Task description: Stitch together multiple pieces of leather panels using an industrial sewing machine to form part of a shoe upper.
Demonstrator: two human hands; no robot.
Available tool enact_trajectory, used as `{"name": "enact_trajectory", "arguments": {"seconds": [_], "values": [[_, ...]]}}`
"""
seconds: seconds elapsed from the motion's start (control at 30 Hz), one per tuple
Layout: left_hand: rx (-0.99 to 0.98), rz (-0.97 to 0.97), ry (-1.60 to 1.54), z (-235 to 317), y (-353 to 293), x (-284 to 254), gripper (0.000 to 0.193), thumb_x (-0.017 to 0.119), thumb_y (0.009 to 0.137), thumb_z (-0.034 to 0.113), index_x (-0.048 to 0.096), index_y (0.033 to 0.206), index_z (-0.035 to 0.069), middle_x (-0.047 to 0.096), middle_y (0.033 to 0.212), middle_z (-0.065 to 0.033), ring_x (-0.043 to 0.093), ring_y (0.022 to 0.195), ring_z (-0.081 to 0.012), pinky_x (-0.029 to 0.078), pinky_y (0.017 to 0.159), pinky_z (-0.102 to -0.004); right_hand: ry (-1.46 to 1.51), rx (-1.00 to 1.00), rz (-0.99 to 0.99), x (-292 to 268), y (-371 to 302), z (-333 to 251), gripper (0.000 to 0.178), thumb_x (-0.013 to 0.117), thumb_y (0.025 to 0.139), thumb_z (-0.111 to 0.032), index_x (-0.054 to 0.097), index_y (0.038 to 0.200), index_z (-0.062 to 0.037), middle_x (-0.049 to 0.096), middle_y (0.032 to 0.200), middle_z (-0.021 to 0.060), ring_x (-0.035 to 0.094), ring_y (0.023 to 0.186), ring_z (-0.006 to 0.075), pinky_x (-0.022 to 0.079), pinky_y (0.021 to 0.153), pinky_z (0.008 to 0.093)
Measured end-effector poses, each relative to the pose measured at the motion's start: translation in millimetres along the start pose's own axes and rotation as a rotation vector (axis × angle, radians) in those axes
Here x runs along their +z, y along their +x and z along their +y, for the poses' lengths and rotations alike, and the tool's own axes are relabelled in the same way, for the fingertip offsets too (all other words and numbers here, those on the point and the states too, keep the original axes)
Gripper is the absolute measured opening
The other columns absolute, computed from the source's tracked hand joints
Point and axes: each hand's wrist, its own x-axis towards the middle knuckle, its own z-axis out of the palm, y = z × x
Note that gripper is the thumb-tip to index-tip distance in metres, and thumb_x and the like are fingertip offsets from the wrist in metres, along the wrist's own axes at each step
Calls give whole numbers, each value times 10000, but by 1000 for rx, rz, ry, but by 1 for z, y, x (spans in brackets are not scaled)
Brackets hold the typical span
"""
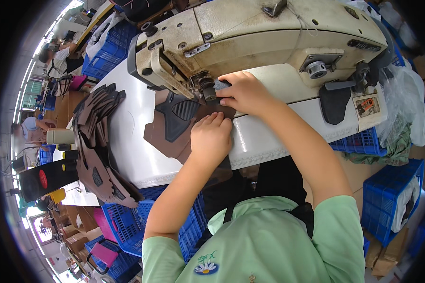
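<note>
A brown cut sheet piece (163, 137) with a dark grey panel (172, 115) on it lies under the head of a cream sewing machine (250, 47). My left hand (211, 137) is closed, its bent fingers together and pressed on the near right part of this piece. Beside the needle and presser area (207, 87), my right hand (245, 93) is closed on the work's right edge, thumb and index finger near each other. A small grey scrap (221, 85) shows by its fingers. Part of the work is hidden beneath both hands.
A pile of similar brown pieces (97, 127) hangs over the left side of the white table (127, 155). Blue crates (392, 198) stand at right, others below left. A black pad (334, 104) lies by the machine's right end. Co-workers sit far left.
</note>
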Motion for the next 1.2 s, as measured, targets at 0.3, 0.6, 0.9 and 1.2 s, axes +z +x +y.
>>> {"name": "enact_trajectory", "arguments": {"seconds": [0.3, 0.6, 0.9, 1.2], "values": [[-27, 73, -37, 7, 4, 8, 136, 629, 682, 104, 651, 787, 21, 729, 982, -197, 719, 933, -317, 563, 857, -434, -54, -34, -12, -3, 1, -1, 206, 744, 812, -304, 762, 987, -197, 625, 1271, 49, 554, 1191, 280, 412, 1018, 430], [-4, 92, -63, 4, 3, 13, 148, 626, 678, 112, 652, 785, 15, 723, 982, -222, 719, 936, -333, 562, 862, -435, -74, -32, -6, -2, 2, 1, 244, 743, 812, -276, 762, 1055, -261, 626, 1254, 52, 547, 1205, 260, 410, 1037, 420], [-5, 104, -58, 3, 2, 17, 137, 634, 679, 100, 651, 806, 51, 731, 1000, -179, 718, 963, -316, 570, 835, -436, -118, 68, -157, -12, 6, -5, 234, 705, 857, -312, 754, 1071, -233, 619, 1301, 72, 545, 1213, 285, 401, 1043, 422], [-17, 29, -96, -8, 11, 14, 109, 629, 676, 100, 643, 779, 69, 738, 976, -153, 722, 933, -290, 562, 757, -418, -99, 54, -118, -3, 9, 5, 231, 706, 857, -309, 748, 1068, -226, 641, 1197, 93, 563, 1121, 321, 420, 980, 439]]}}
